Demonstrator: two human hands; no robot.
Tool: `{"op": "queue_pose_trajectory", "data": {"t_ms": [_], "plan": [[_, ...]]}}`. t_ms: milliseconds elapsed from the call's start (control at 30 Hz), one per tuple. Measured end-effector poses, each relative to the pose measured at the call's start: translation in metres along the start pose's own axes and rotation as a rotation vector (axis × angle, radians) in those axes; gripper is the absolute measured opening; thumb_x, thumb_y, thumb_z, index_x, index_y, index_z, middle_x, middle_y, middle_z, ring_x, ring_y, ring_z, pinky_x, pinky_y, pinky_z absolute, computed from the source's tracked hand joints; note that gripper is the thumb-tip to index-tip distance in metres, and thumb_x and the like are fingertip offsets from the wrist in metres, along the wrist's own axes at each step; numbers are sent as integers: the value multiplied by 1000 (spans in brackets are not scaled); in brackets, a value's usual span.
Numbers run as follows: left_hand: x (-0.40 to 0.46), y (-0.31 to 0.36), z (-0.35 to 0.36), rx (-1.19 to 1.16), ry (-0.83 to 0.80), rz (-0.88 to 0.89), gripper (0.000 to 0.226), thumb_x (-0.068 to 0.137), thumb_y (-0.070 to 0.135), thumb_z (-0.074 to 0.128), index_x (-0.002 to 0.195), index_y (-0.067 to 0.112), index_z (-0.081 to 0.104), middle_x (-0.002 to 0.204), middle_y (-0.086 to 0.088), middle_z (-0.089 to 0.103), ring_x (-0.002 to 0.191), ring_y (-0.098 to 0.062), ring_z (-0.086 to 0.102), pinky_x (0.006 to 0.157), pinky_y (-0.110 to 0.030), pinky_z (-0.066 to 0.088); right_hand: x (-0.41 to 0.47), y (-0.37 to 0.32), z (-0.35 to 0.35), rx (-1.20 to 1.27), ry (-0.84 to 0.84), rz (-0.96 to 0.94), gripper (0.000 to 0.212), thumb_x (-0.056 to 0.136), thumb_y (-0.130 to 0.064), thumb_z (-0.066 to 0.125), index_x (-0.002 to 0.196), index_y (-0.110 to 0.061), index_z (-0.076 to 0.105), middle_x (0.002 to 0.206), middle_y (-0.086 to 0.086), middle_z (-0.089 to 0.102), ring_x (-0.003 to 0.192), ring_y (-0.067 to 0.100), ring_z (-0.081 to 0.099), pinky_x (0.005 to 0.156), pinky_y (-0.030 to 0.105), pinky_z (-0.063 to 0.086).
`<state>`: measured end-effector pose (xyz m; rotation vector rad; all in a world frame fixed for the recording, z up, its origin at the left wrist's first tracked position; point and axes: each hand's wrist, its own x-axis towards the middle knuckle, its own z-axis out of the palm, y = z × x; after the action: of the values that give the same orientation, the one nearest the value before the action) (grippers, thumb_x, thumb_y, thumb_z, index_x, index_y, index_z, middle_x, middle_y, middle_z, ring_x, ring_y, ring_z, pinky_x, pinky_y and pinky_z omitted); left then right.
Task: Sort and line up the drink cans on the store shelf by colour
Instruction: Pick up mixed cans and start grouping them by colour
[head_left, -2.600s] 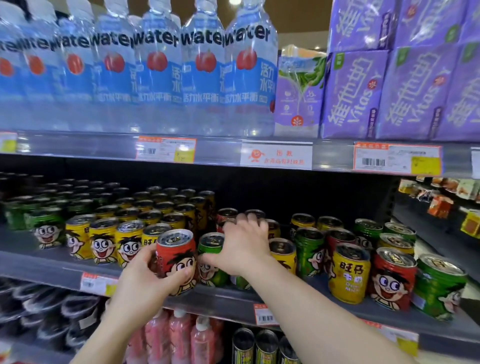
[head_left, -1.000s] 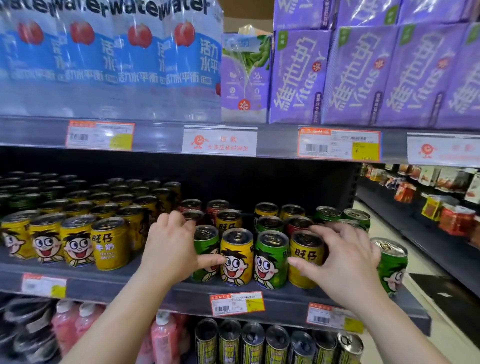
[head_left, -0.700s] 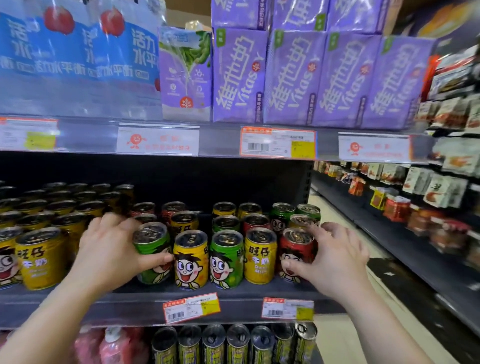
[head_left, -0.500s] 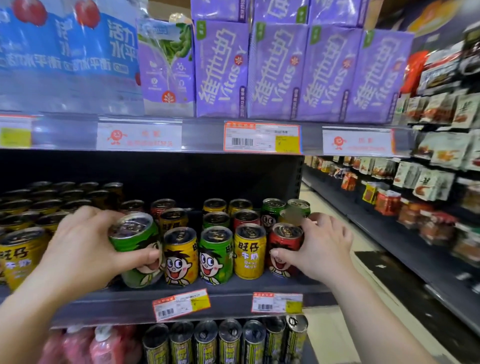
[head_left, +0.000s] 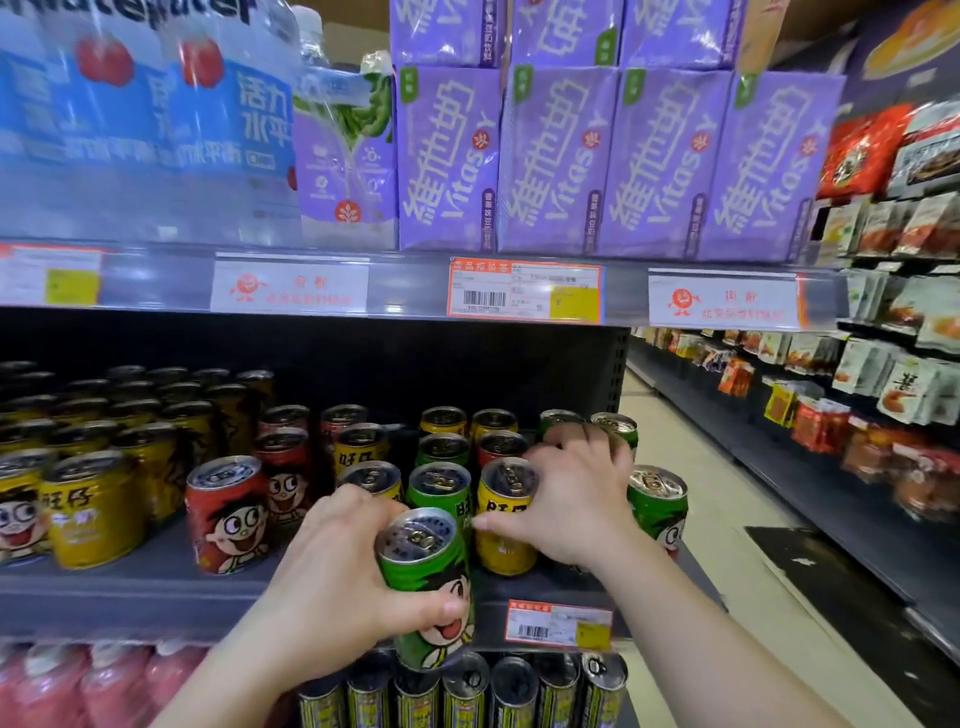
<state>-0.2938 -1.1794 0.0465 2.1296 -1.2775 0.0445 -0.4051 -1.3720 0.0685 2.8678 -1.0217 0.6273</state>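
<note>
Green can: the left hand is clasped round a green can, now lifted clear of the shelf and held in front of its front edge; half a second ago it was still at the front row.
Right hand: the right hand is curled over cans near the right end of the shelf, thumb against a yellow can; whether it truly grips one I cannot tell.
Newly seen: a second green can stands just beside that hand at the shelf's right edge, and a red can stands alone at the front edge, left of the gap.
Meaning: judging by this, the lifted can is being pulled out to join other greens; the right end is still mixed red, yellow and green, so sorting is far from done.
Sorted part: yellow cans sit in rows towards the left end.
Materials: thin metal cylinders, glossy printed sides with a cartoon face, dull silver tops with pull tabs; smooth and easily toppled.
Shelf surface: flat, dark grey, with a price tag on its front lip.
</note>
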Motion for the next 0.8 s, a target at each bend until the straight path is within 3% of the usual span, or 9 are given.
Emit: {"op": "queue_pose_trajectory", "data": {"t_ms": [100,267,433,533,600,733,800], "plan": [[6,7,-2,6,-1,18,65,34,85,63,87,51,45,99,21,44,102,0,40,86,-23,40,-20,14,-16,93,53,-4,90,46,-95,40,111,-36,61,117,-7,43,119,20,30,104,41,17],[26,33,7,48,11,87,60,39,85,61,87,50,54,96,16,44,100,-7,40,88,-28,41,-60,50,-38,189,-67,69,84,41,-93,48,109,-44,58,115,-16,33,122,11,26,101,35,17],[66,59,37,444,174,115,97,43,95,39,110,29,63,108,4,47,104,-19,37,93,-34,36,-78,76,-35,150,-121,136,90,43,-92,50,119,-44,52,129,-15,36,126,12,26,105,36,20],[80,63,50,653,97,55,98,52,93,40,119,25,60,129,-9,45,120,-30,35,100,-41,32,-81,84,-32,154,-98,143,90,43,-92,50,120,-43,52,119,-17,33,124,10,26,101,34,21],[85,61,56,728,76,21,100,54,94,36,120,23,60,130,-10,44,121,-31,35,100,-41,32,-80,85,-30,162,-81,135,91,44,-92,50,120,-43,52,115,-18,31,122,9,26,100,33,20],[82,56,55,705,151,73,113,46,98,23,119,20,60,121,-7,50,114,-29,42,96,-40,35,-76,76,-24,190,-57,70,111,25,-102,24,114,-43,54,109,-19,31,108,3,22,96,29,20],[68,52,47,515,252,163,117,46,100,18,119,20,63,107,-2,54,102,-25,47,89,-38,40,-73,71,-21,218,-57,46,114,20,-102,15,111,-45,54,109,-19,32,105,2,20,95,29,22]]}}
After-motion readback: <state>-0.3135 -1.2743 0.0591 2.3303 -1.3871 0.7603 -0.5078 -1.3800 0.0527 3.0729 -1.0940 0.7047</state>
